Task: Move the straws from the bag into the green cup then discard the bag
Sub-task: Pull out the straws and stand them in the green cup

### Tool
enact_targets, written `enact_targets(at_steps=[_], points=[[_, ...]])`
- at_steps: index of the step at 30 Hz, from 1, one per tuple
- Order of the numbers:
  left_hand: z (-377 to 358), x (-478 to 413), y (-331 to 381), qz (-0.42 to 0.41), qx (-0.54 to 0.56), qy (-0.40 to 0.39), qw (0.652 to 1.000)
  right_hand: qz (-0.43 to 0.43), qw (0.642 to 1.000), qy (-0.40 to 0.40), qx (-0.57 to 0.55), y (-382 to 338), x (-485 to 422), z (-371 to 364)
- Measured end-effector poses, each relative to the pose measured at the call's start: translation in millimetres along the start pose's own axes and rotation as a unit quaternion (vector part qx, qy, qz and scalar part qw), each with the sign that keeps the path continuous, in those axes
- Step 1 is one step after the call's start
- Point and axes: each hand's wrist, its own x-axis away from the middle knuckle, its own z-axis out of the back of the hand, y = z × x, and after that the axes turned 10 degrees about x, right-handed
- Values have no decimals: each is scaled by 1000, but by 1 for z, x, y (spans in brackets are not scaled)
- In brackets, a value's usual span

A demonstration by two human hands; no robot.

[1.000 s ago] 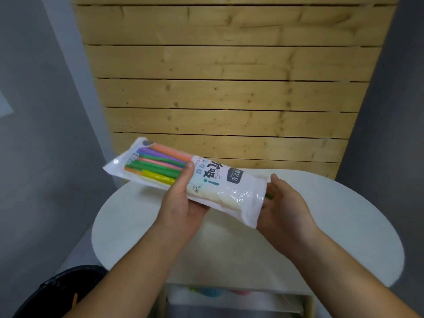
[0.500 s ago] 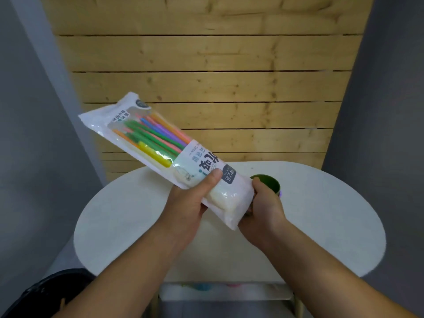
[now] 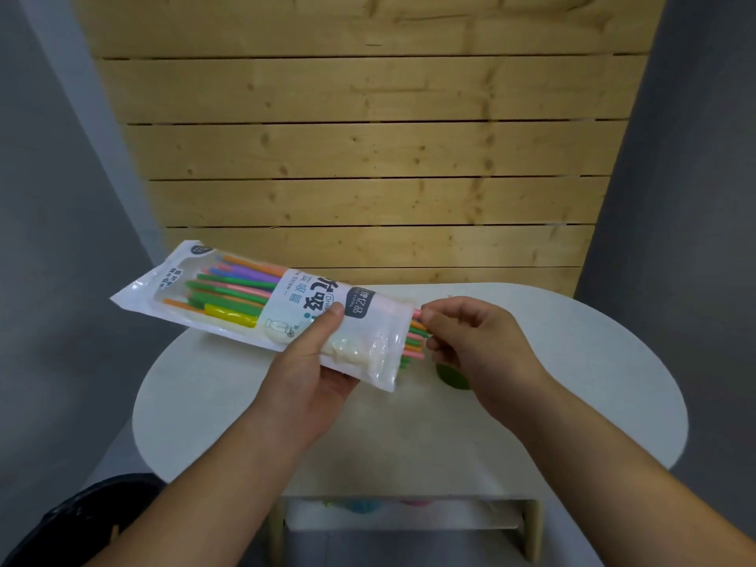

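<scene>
**Bag** (image 3: 262,308): white printed plastic pouch with a clear window, held in the air above the table, centre-left of frame. Its long axis runs from upper left down to lower right. The closed end is at upper left and the open mouth at lower right.

**Straws** (image 3: 415,339): coloured plastic tubes in a bundle, lying along the bag's axis. Most of their length is inside, with the tips poking out of the mouth near frame centre.

**Left hand** (image 3: 311,374): under the bag's lower half, thumb across the printed face and fingers wrapped beneath, gripping the bag.

**Right hand** (image 3: 478,345): just right of the mouth, fingers curled, fingertips pinching the protruding tips. It is the nearer hand, and the straws meet it end-on from the left.

**Green cup** (image 3: 452,376): small green plastic cup standing on the table directly below the right hand. It is largely hidden and the rim is not visible.

**Table** (image 3: 593,382): white tabletop with rounded ends. Bare surface shows right of the cup, and the far edge lies near the wooden slat wall (image 3: 368,157).

**Bin** (image 3: 82,521): dark container at lower left, cut off by the frame, probably where the bag goes.

**Handling note**: the pull should run right and slightly down along the axis, where there is open room. Once clear of the mouth, the bundle will need turning upright over the cup.
</scene>
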Motion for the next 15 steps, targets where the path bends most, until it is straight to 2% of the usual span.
enact_targets(at_steps=[6,10,15], points=[[2,0,0,-21,-2,-25,999,-27,999,-3,-32,-3,-3,4],[2,-1,-2,-22,-8,-37,999,-13,999,-33,-19,-3,-1,1],[4,-4,5,-25,9,-11,1000,-13,1000,22,12,-7,-2,10]])
